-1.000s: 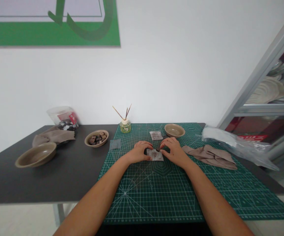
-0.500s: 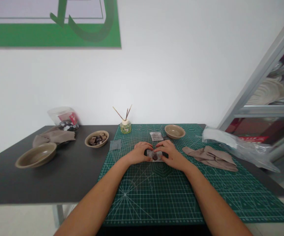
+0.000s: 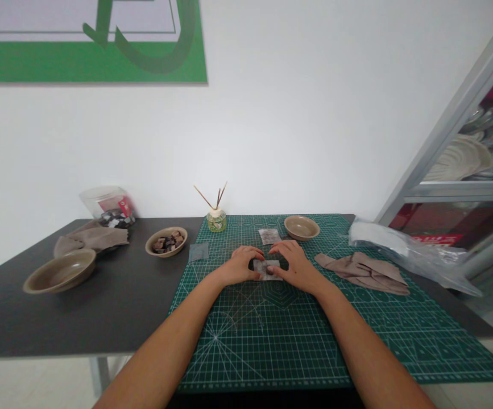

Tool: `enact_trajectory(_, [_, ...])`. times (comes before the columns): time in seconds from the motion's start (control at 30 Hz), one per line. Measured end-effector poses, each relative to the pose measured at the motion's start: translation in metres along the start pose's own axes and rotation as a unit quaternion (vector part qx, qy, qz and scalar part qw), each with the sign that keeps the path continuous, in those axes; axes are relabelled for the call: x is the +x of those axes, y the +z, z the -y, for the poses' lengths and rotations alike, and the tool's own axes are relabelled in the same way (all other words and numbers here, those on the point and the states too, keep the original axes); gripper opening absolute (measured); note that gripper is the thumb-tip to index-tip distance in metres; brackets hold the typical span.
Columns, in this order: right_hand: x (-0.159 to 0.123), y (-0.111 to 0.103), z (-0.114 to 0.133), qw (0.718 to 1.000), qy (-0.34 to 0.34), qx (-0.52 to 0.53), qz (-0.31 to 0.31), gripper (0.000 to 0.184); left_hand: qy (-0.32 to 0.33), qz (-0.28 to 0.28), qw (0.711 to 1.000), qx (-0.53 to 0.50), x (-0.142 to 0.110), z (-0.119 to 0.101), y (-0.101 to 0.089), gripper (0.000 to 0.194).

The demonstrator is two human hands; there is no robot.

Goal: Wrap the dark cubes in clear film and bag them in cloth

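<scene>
Left hand (image 3: 241, 264) and right hand (image 3: 294, 266) on the cutting mat (image 3: 272, 335), fingertips pinched on a small speckled paper square (image 3: 270, 268). Risk: uneven pressure, a crooked crease, contents spilling mat-centre.

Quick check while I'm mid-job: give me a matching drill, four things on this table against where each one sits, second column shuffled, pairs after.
1 reed diffuser
2 bowl of dark pieces
3 crumpled beige cloth
4 small wrapper

a between left hand and right hand
b bare tabletop, left of cutting mat
c mat's far left corner
d on mat, right of the hands

Pairs: 1-c, 2-b, 3-d, 4-a
</scene>
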State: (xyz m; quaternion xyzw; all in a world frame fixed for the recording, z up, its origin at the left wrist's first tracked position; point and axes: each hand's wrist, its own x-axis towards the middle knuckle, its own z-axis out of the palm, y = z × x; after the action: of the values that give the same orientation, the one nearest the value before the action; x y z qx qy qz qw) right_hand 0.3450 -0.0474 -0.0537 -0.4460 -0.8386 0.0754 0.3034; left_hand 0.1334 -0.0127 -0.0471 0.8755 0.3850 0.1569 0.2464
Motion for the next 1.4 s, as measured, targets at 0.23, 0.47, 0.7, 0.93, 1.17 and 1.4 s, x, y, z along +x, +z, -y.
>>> enact_trajectory(0.23, [-0.001, 0.001, -0.001, 0.998, -0.017, -0.006, 0.065, 0.023, -0.001, 0.0, 1.0, -0.001, 0.0, -0.001, 0.0, 0.039])
enact_trajectory(0.47, [-0.002, 0.001, -0.002, 0.999, -0.002, -0.014, 0.037, 0.024, -0.008, 0.002, 1.0, -0.002, -0.001, -0.002, -0.002, 0.04])
enact_trajectory(0.7, [0.005, 0.009, 0.004, 0.997, -0.02, -0.039, 0.071, 0.025, -0.017, -0.001, 1.0, 0.0, 0.0, -0.005, -0.002, 0.038])
enact_trajectory(0.93, [-0.001, 0.005, -0.004, 0.998, 0.008, -0.048, 0.044, 0.018, -0.014, 0.008, 1.0, -0.004, -0.001, -0.004, -0.002, 0.04])
enact_trajectory(1.17, [0.0, 0.006, -0.002, 0.998, 0.016, -0.058, 0.02, 0.018, -0.007, 0.005, 1.0, -0.005, 0.0, -0.002, -0.002, 0.04])
enact_trajectory(1.4, [-0.002, 0.005, -0.006, 0.997, 0.009, -0.051, 0.057, 0.029, -0.009, 0.001, 1.0, -0.004, 0.0, -0.002, -0.001, 0.041])
